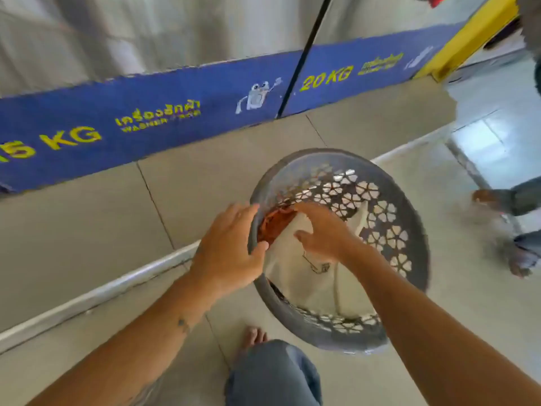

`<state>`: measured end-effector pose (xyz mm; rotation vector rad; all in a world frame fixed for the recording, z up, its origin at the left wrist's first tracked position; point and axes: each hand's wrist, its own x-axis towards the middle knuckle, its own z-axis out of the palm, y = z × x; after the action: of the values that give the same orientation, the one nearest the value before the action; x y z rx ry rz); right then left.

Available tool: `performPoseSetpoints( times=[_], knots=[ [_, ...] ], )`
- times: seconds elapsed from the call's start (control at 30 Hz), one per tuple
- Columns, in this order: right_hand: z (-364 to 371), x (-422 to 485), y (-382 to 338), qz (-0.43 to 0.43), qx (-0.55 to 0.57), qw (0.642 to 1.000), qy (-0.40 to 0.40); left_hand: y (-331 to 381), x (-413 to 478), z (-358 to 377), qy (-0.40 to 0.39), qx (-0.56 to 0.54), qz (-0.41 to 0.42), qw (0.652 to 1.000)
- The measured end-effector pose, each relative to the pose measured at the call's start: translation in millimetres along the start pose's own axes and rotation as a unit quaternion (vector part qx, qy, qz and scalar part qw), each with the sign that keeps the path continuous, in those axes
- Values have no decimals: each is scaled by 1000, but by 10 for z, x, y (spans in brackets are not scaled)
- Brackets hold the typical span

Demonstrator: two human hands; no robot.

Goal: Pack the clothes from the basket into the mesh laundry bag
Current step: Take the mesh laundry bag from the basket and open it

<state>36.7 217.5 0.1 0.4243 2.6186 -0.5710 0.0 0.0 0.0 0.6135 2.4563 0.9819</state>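
Basket (421, 259) mouth is open from above; its perforated wall closes the far and right sides. Left hand (231, 247) grips the left rim and blocks that edge. Right hand (325, 232) is inside, above the white cloth (301, 282) that fills the near half. Orange cloth (275, 222) lies against the left wall. Open floor (87, 230) on the left; knee (272, 373) just below; another person's feet (521, 256) to the right, apart.

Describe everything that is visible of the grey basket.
The basket is round, grey and looks like plastic; its wall is pierced with flower-shaped holes. It is tilted, its mouth toward the camera, over the tiled floor. The left hand grips its rim at the left. Inside lie a white cloth and an orange-brown cloth, and the right hand reaches in over them.
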Motion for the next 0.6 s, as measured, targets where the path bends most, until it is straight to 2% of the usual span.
performPoseSetpoints(
  times=[0.07,0.13,0.27,0.33,0.43,0.5,0.6],
  knots=[
    [135,68,225,18,-52,998,23,-126,84,163,35,74,82,993],
    [183,46,448,51,-83,993,62,-227,140,285,76,120,126,982],
    [266,-100,806,105,-98,974,172,-297,176,442,143,156,143,967],
    [291,-206,906,151,-99,968,174,-266,149,465,160,177,138,961],
    [421,-369,995,222,-13,967,122,-169,39,487,166,234,117,951],
    [526,-492,1017,225,63,969,82,-88,-96,486,165,266,108,944],
    [598,-704,961,171,143,965,136,35,-393,483,156,292,103,938]
  ],
)
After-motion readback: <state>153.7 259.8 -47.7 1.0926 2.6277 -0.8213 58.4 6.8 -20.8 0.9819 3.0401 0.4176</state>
